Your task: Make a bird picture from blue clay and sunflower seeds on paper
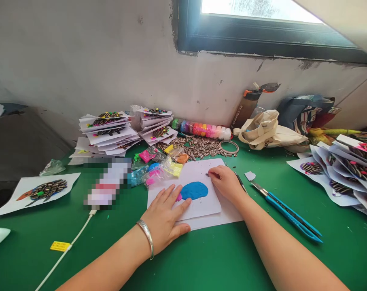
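Note:
A white paper card [212, 205] lies on a larger white sheet [228, 219] in front of me. Pressed flat on the card is an oval of blue modelling clay [196, 190], with a bit of pink clay [179, 197] at its left end. My left hand [166, 216] rests open on the paper, fingers spread, its fingertips beside the pink bit and the blue oval's lower left edge. Above the oval's right end, my right hand [227, 184] pinches a tiny dark piece [208, 174], too small to identify. Faint pencil lines show below the oval.
Bagged clay pieces [154, 166] and striped sunflower seeds [198, 147] lie behind the paper. A blue utility knife [289, 212] is to the right. Stacked seed pictures [107, 137] stand at both sides. A blurred device [109, 186] with a white cable lies left.

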